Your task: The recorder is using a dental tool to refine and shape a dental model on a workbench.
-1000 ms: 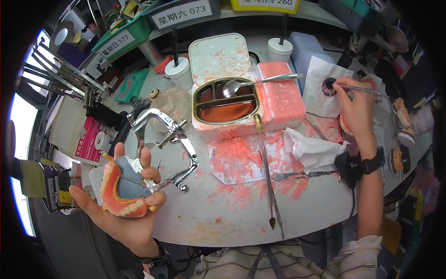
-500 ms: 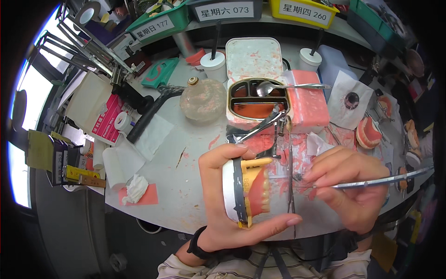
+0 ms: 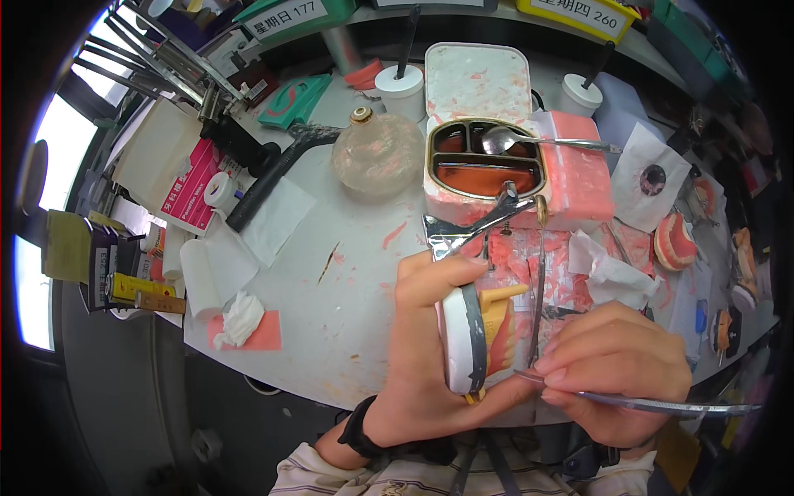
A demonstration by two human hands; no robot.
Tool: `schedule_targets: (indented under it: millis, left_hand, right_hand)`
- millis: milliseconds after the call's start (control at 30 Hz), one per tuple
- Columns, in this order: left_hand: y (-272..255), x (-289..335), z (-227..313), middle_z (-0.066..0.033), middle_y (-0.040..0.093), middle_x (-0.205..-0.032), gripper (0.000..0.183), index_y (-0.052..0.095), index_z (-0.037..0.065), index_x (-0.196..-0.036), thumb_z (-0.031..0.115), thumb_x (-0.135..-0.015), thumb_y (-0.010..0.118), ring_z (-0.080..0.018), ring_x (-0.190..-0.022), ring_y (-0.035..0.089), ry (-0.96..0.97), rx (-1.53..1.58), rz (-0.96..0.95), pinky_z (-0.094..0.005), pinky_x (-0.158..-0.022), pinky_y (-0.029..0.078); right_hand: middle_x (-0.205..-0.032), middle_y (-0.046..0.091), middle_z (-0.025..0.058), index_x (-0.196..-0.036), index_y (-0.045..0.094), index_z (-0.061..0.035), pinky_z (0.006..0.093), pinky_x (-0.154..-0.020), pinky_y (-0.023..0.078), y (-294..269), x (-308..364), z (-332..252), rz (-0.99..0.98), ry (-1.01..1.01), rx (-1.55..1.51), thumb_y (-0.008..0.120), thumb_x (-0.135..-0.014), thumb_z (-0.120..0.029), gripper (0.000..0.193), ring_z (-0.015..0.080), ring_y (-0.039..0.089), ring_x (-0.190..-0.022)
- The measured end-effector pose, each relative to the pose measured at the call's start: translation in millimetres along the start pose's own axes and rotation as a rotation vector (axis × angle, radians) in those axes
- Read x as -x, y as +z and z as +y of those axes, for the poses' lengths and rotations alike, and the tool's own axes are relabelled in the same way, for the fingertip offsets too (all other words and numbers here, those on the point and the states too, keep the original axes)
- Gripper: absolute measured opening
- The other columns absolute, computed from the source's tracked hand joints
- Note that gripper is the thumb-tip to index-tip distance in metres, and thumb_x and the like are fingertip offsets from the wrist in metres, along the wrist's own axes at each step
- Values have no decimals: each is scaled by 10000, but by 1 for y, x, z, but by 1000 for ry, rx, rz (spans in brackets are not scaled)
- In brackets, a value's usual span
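My left hand (image 3: 418, 355) is wrapped round a dental model (image 3: 465, 343) with a white and black base, a yellow cast, and pink wax carrying a row of teeth. The teeth face right, and the thumb lies stretched below them. My right hand (image 3: 624, 360) pinches a slim metal carving tool (image 3: 662, 404). Its tip points left, close to the left thumb; whether it touches anything cannot be told. Between the model and my right hand lies a thin metal instrument (image 3: 539, 281) that reaches up toward the wax pot. Behind the model rests a metal hinged frame (image 3: 475, 227).
A wax heater (image 3: 486, 178) with red-brown melted wax has a spoon (image 3: 500, 140) across it. Left of it stands a round cloudy bottle (image 3: 376, 153). Pink wax scraps and crumpled tissue (image 3: 616, 277) litter the right side, near another denture model (image 3: 675, 242).
The view has shifted, so the bench appears farther right. The model is turned so its teeth show less. My right hand has come lower, with the tool's tip nearer the left thumb.
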State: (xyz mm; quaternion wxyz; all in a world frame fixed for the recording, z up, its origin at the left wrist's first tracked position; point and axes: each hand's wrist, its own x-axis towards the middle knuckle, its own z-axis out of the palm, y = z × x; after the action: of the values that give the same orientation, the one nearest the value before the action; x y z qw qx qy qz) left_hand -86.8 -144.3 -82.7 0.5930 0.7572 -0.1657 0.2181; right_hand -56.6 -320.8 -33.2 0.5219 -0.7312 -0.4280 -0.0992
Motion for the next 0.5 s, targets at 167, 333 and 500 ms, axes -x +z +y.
schedule_targets:
  millis: [167, 333, 500]
  left_hand:
    - [1, -3, 2, -142, 434, -1100, 805, 381, -8, -1198, 120, -527, 808, -294, -955, 419, 72, -52, -10, -380, -810, 356]
    - [3, -4, 0, -139, 446, -1084, 796, 383, -4, -1184, 93, -511, 798, -300, -928, 429, 85, -54, 4, -385, -794, 360]
    - [2, -3, -1, -139, 450, -1077, 788, 385, -4, -1174, 81, -505, 791, -299, -911, 432, 86, -79, 4, -381, -780, 363]
  right_hand:
    - [-731, 616, 98, -749, 637, -2, 290, -542, 482, 1, -3, -5, -6, 23, 38, 734, -589, 22, 189, 233, 593, -644]
    - [-734, 616, 89, -756, 641, -4, 285, -545, 476, 3, -2, -4, -15, 27, 98, 725, -581, 24, 196, 224, 583, -649]
    - [-740, 618, 90, -761, 648, -9, 286, -543, 474, 4, -2, -3, -20, 30, 92, 722, -579, 29, 200, 225, 582, -648]
